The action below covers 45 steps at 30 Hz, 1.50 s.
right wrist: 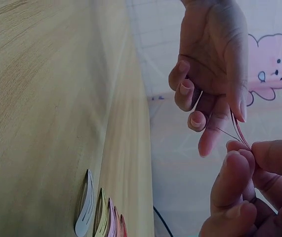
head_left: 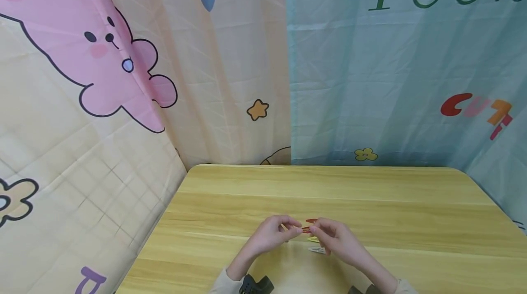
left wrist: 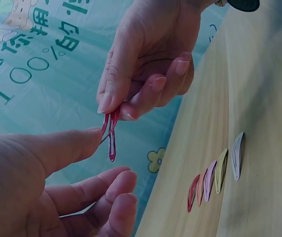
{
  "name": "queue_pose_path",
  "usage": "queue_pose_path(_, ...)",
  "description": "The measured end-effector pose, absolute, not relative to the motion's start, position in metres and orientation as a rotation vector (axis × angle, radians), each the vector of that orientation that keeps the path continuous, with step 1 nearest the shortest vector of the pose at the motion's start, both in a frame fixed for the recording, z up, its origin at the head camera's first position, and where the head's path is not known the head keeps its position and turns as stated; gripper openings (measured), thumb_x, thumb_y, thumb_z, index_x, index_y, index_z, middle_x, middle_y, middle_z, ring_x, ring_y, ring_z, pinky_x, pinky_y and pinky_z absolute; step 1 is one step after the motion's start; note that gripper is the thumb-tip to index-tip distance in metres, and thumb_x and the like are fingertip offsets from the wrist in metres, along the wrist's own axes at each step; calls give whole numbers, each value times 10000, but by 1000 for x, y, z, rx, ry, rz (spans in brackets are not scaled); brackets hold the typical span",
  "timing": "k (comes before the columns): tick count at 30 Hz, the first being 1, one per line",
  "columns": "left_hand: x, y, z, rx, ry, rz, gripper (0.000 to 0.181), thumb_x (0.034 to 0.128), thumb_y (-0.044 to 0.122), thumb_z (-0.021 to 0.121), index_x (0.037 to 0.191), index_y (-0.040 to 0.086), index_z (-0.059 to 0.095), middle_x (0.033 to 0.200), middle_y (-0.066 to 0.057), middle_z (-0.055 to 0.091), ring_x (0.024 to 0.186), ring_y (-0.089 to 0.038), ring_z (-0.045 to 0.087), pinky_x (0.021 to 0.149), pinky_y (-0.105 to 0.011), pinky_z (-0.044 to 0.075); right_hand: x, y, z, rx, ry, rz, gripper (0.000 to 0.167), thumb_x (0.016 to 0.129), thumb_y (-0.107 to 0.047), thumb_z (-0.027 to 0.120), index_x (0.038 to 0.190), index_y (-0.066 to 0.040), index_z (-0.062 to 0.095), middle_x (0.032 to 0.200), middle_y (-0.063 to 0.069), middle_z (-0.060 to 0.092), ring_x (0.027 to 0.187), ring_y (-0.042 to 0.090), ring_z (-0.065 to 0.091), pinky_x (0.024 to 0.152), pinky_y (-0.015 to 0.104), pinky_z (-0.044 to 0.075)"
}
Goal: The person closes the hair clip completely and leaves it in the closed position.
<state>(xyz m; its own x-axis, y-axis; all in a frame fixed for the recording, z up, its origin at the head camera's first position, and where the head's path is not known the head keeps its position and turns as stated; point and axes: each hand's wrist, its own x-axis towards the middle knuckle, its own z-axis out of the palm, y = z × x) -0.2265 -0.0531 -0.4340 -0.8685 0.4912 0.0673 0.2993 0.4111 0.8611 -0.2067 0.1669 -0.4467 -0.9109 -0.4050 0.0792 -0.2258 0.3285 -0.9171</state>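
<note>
A red snap hair clip (left wrist: 113, 140) is held up above the table, its parts sprung apart, with a thin prong standing off the frame. My right hand (head_left: 338, 240) pinches one end of it between thumb and index finger. Against the clip's other part rests the thumb of my left hand (head_left: 269, 235); in the wrist views its index finger stands apart from the clip. Below, more snap clips lie in a row: a red one (left wrist: 193, 193), an orange one (left wrist: 200, 189), a pink one (left wrist: 210, 181), a yellow one (left wrist: 221, 171) and a pale grey one (left wrist: 237, 156).
The wooden table (head_left: 230, 193) has rounded far corners. Printed curtains (head_left: 247, 56) hang behind it and on its left side. A dark cable (right wrist: 163, 221) shows low beyond the table edge in the right wrist view.
</note>
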Motion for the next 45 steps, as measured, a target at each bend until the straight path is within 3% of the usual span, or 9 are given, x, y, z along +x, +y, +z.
queue_pose_path(7,-228,-53,-436,746,2404,1442,249,946,290,596,976,78,723,865,-6,675,699,-208,626,588,-264,482,-207,167,-448,-614,2391,-1635,348,990,-350,497,938,-17,583,608,7,491,463,132,472,466,250,400)
queue_pose_path(13,-228,-53,-435,777,2393,1464,237,941,282,605,909,78,722,831,15,664,708,-241,635,614,-276,500,-208,167,-449,-612,2378,-1635,345,993,-334,498,938,-3,579,648,114,528,472,109,469,463,245,401)
queue_pose_path(22,-227,-53,-434,796,2370,1467,202,941,257,608,877,97,713,870,-61,683,714,-249,632,626,-277,503,-206,167,-447,-607,2333,-1631,338,993,-332,497,954,-2,560,617,-1,498,473,163,466,466,265,416)
queue_pose_path(26,-227,-53,-433,799,2370,1460,188,943,242,604,871,102,707,871,-67,683,675,-165,609,604,-250,480,-206,167,-448,-593,2282,-1658,350,993,-328,498,961,17,547,626,18,503,475,221,479,434,244,388)
queue_pose_path(30,-226,-52,-433,809,2379,1455,176,945,229,601,860,108,698,854,-30,674,648,-76,571,587,-247,465,-207,167,-449,-551,2225,-1695,370,993,-333,495,958,33,537,642,30,509,487,188,486,417,222,356)
queue_pose_path(38,-226,-52,-433,851,2356,1483,158,951,170,586,842,94,672,864,-88,666,643,-64,553,575,-233,438,-206,166,-447,-552,2141,-1749,380,1000,-304,489,939,71,500,670,27,513,495,111,473,426,222,337)
queue_pose_path(45,-226,-52,-433,866,2311,1517,152,952,147,577,841,79,655,858,-55,660,648,-62,541,596,-234,444,-208,168,-449,-581,2073,-1790,396,1002,-279,486,943,112,485,676,24,513,499,85,465,448,197,343)
